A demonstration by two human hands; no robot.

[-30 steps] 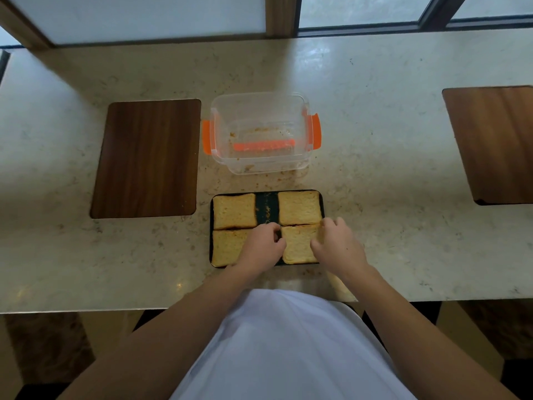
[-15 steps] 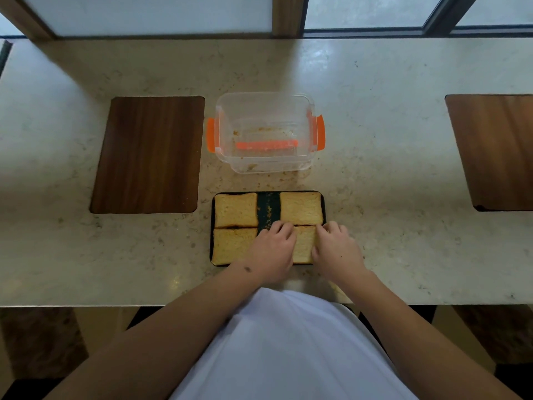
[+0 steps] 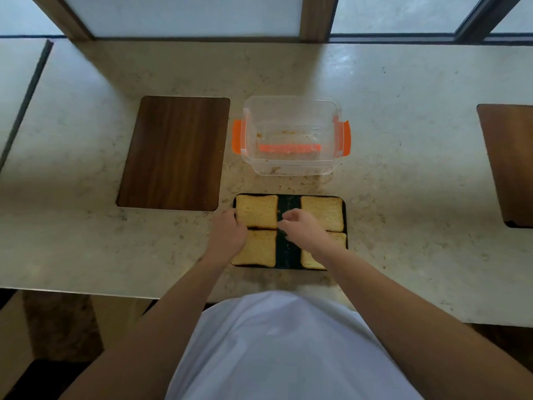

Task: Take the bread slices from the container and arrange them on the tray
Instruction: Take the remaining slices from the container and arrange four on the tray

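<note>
The left hand (image 3: pixel 227 236) rests at the left edge of the tray (image 3: pixel 288 255), its fingers curled against the left side of the far-left bread slice (image 3: pixel 256 212) where it meets the near-left slice (image 3: pixel 255 249); whether the fingers pinch anything I cannot tell. The right hand (image 3: pixel 302 229) hovers over the middle of the tray with fingers loosely bent and apart, holding nothing, and partly covers the near-right slice (image 3: pixel 310 261). The far-right slice (image 3: pixel 324 210) lies in the tray's far right corner.

All four slices are square, golden-brown and porous, laid two by two with a dark strip of the flat black rectangular tray bare between the columns. The tray sits near the front edge of the pale, speckled stone bench (image 3: pixel 403 168). Just behind it stands the clear plastic container (image 3: pixel 291 134), rounded-rectangular with orange side clips, holding only crumbs. A dark wood-grain board (image 3: pixel 173 153) with rounded corners lies to its left, another (image 3: pixel 510 163) at the bench's right edge.
</note>
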